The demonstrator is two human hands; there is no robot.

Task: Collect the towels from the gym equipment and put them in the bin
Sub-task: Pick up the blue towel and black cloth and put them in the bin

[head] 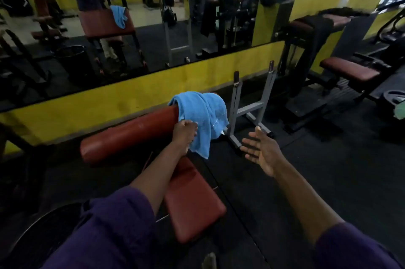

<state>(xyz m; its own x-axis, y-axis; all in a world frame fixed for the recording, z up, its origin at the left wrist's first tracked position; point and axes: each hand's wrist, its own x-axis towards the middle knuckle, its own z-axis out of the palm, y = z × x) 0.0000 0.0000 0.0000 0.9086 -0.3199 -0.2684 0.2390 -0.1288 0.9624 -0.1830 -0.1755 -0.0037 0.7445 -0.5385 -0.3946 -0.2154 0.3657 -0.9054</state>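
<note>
A blue towel [205, 115] hangs over the right end of a red padded arm rest [131, 133] of a preacher bench. My left hand [184, 135] grips the towel's lower left edge against the pad. To the right of the towel, my right hand [260, 150] is held out with its fingers spread and its palm facing left, touching nothing. A dark towel [322, 24] is draped over a red pad at the back right. A black bin [70, 56] shows only as a reflection in the wall mirror.
The bench's red seat [192, 200] lies below my left forearm. A grey metal rack [249, 111] stands just behind the towel. A red flat bench [350, 71] and machines fill the right. A large mirror [153, 16] above a yellow wall band reflects the room. The floor is black rubber.
</note>
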